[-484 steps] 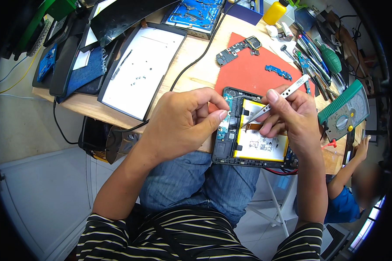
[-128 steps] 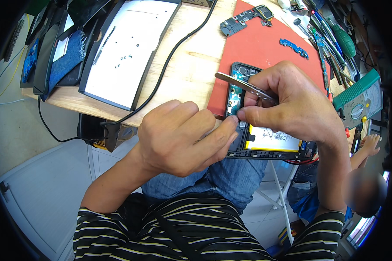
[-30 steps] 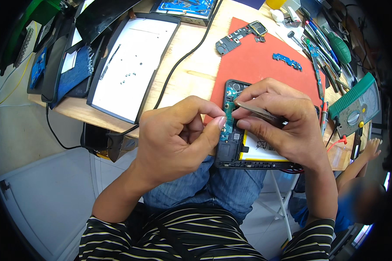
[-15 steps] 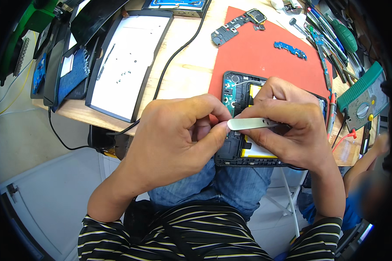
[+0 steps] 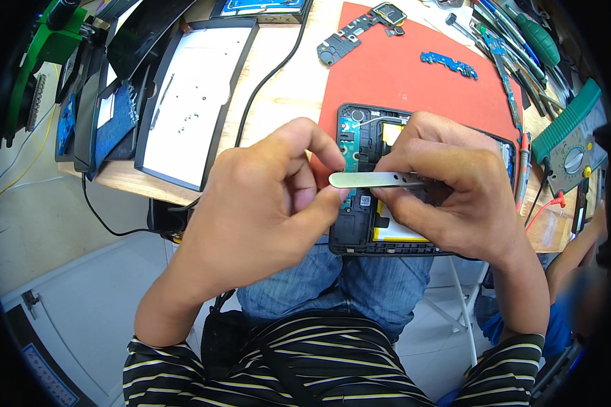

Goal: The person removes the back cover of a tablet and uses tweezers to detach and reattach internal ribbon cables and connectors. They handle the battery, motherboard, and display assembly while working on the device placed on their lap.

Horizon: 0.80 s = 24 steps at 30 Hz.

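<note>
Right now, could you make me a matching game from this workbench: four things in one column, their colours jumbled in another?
Things:
1 mat
2 multimeter
3 tweezers
4 small circuit board

Colours:
a silver
b blue
c red
d green

Pairs: 1-c, 2-d, 3-a, 4-b. The right hand holds the tweezers over the opened phone.

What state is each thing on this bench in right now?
Phone: back off, boards and yellow battery exposed, lying on the red mat.
Tweezers: held flat in the right hand, blunt end toward the left hand.
Left hand: thumb and forefinger pinched at the phone's left edge.
Loose boards: lying bare on the mat.
White tray: holds small screws.
Multimeter: leads plugged in.
</note>
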Motion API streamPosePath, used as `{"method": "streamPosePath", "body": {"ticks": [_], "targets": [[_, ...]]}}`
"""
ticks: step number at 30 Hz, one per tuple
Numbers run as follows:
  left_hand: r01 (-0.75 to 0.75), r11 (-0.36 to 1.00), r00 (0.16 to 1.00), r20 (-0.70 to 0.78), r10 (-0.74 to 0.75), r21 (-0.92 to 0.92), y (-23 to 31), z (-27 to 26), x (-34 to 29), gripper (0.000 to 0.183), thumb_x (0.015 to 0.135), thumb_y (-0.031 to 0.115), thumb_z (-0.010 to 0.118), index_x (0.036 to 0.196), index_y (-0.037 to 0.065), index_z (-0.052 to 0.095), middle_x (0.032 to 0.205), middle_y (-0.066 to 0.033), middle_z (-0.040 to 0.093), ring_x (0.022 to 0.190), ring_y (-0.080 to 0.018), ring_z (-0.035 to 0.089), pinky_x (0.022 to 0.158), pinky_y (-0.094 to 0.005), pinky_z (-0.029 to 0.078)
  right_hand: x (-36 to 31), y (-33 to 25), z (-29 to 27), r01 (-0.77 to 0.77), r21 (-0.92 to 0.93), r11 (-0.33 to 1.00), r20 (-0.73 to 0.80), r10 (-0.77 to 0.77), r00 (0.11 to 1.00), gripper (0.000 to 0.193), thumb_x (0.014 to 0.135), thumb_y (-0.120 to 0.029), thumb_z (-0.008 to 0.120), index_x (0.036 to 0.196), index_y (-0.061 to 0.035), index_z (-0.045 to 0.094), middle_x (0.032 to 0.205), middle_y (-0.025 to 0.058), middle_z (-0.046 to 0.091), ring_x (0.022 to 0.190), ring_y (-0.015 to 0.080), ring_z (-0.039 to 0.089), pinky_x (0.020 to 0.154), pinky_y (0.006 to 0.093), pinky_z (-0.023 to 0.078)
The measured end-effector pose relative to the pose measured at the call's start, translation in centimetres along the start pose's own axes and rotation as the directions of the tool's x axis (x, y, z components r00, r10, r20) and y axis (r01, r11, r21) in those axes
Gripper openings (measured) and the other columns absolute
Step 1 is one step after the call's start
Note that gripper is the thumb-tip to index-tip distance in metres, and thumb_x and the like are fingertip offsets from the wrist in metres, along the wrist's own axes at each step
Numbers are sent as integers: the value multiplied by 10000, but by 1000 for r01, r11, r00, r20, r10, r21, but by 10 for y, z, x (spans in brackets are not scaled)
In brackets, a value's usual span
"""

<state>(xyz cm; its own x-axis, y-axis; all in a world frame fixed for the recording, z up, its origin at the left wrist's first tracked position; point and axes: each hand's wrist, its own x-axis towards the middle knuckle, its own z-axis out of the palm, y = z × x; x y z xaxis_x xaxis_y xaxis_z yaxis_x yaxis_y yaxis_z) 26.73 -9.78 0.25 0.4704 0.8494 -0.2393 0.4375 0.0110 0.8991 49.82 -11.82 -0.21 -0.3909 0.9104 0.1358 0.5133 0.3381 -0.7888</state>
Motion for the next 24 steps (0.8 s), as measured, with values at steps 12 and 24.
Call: {"method": "streamPosePath", "body": {"ticks": [12,24], "targets": [[419,905,876,294,-382,-76,16,-17,19,366,992,224,707,706,-4,710,560,-44,641,354,-47,513,320,-176,356,1,3,-3,40,14,999,52,-41,998,257,650,71,698,893,9,754,826,56,582,752,168,606,636,295,459],[419,907,865,321,-384,-44,16,-17,22,324,963,192,698,711,-11,697,547,-70,641,357,-70,547,315,-177,378,2,0,-2,-2,35,999,67,0,998,212,702,80,711,904,26,746,836,61,580,767,155,596,645,281,464]]}}
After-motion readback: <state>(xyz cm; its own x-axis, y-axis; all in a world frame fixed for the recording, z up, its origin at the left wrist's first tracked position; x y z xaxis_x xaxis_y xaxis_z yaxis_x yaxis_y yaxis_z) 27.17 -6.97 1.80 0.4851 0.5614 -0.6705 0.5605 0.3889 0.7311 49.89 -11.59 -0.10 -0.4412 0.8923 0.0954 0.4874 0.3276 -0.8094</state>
